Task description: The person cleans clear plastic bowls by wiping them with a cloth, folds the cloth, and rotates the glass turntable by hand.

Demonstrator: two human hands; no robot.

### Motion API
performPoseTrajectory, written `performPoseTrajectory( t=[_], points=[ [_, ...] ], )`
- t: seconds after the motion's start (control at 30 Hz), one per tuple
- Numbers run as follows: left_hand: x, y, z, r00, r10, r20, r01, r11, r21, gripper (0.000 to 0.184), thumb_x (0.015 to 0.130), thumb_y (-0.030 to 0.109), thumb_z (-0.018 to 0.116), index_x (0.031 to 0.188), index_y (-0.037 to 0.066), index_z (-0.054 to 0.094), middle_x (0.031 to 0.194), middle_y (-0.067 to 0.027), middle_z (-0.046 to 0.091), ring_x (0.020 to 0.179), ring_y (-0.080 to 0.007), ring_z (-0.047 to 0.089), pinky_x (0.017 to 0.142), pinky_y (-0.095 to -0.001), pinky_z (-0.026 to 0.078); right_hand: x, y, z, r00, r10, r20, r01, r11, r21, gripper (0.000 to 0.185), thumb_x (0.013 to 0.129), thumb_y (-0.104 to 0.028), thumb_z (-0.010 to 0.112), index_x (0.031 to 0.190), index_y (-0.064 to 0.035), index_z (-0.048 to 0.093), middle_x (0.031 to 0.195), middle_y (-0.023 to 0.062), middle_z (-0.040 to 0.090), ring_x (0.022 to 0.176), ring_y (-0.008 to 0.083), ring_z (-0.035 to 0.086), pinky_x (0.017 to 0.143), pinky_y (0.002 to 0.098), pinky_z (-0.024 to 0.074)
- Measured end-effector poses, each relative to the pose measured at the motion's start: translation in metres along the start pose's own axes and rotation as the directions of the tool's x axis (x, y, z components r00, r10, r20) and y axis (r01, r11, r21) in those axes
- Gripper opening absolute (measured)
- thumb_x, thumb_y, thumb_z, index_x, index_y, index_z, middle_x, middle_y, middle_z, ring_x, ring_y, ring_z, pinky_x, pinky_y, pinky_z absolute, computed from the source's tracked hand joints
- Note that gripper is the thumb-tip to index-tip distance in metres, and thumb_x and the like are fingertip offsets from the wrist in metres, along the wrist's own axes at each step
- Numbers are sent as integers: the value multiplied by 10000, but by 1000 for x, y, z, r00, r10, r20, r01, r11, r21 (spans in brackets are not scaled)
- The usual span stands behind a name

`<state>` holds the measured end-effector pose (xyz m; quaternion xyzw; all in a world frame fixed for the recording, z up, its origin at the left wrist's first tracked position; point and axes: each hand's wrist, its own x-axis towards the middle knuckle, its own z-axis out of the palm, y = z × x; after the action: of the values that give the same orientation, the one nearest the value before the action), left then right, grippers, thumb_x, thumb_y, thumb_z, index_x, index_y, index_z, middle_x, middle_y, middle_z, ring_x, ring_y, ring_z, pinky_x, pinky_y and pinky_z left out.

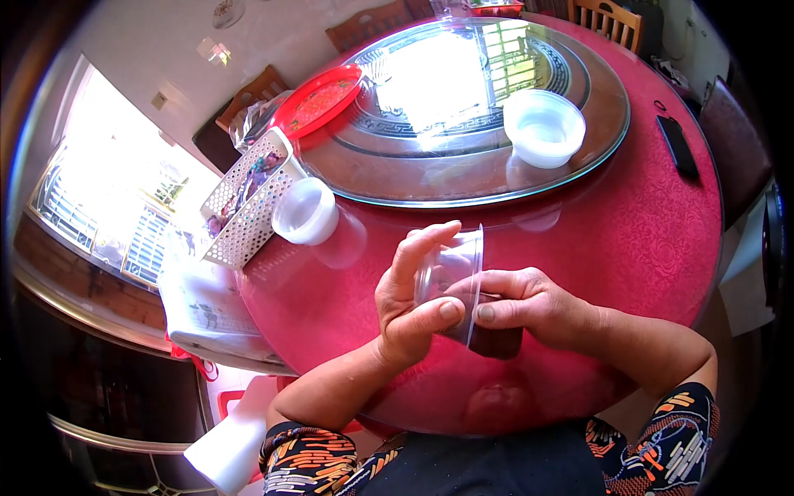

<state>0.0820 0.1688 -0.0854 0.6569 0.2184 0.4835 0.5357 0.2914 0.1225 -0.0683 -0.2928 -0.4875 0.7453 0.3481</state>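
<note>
A clear plastic bowl [451, 269] is tipped on its side above the near part of the table, its rim facing right. My left hand [409, 302] wraps round its outer wall, thumb in front and fingers behind. At the rim, the thumb and index finger of my right hand [529, 302] are closed on the edge, the fingertip partly seen through the plastic. Beneath my right hand is a dark, shaded shape that I cannot make out clearly. Nearest to my left hand stands a translucent white bowl [305, 212] on the red tablecloth.
A glass turntable [447, 178] carries stacked translucent bowls [544, 128] and a red tray [318, 101]. Left of it, a perforated white basket [252, 202] holds small wrapped things. A black phone [678, 147] lies on the red tablecloth [628, 223] at right. Wooden chairs [608, 21] surround the table.
</note>
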Motion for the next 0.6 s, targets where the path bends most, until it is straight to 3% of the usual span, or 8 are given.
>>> performPoseTrajectory(
  t=[0.07,0.1,0.2,0.3,0.37,0.47,0.53,0.6],
  points=[
    [0,0,-1,1000,4,-17,-4,1000,-18,807,825,418,718,1469,5,459,1182,-177,655,1060,-242,672,922,-360,555,3,5,-1,994,-110,4,109,986,-127,386,948,-187,721,1312,-72,661,1081,68,700,1030,176,667,908,332,532],
    [0,2,-1,999,-27,-17,27,999,-30,801,838,428,707,1468,1,457,1187,-181,655,1060,-245,673,918,-363,557,3,5,-3,981,-196,-13,174,899,-401,393,925,-207,740,1295,-98,670,1033,73,691,982,205,677,865,354,543],
    [4,6,1,992,-117,-44,109,984,-142,764,886,446,660,1466,-5,450,1206,-195,653,1057,-257,677,901,-375,566,2,2,-6,882,-470,34,189,286,-939,393,813,-234,798,1195,-205,711,853,108,627,783,316,680,685,449,559],
    [9,7,2,971,-228,-75,204,949,-241,741,964,524,558,1468,-5,431,1242,-214,647,1056,-289,680,889,-392,574,9,5,-13,686,-708,167,112,-124,-986,390,797,-223,798,1179,-215,717,828,89,611,720,271,659,632,435,540],
    [12,3,-3,935,-353,-26,300,827,-475,665,968,449,560,1464,23,440,1189,-178,680,1029,-256,686,914,-386,549,13,9,-18,576,-801,164,38,-175,-984,335,792,-196,791,1124,-206,744,832,93,618,702,262,649,632,412,533],
    [16,2,1,816,-537,212,545,595,-591,646,984,517,499,1432,52,486,1169,-170,681,936,-270,708,858,-383,559,11,0,-14,422,-865,270,139,-232,-963,321,797,-190,786,1116,-176,748,861,91,635,711,258,650,637,405,525],
    [10,0,3,818,-537,206,543,603,-584,633,988,502,502,1422,41,492,1207,-145,657,972,-259,698,851,-385,558,8,-4,-8,395,-854,339,185,-287,-940,390,788,-196,799,1170,-178,722,879,84,635,725,257,646,635,411,518],
    [10,0,3,854,-488,179,494,655,-571,631,990,478,514,1427,25,475,1241,-143,639,993,-259,691,859,-389,560,7,-5,-7,442,-856,268,171,-213,-962,421,799,-201,798,1208,-186,698,889,87,639,736,261,649,636,414,522]
  ],
)
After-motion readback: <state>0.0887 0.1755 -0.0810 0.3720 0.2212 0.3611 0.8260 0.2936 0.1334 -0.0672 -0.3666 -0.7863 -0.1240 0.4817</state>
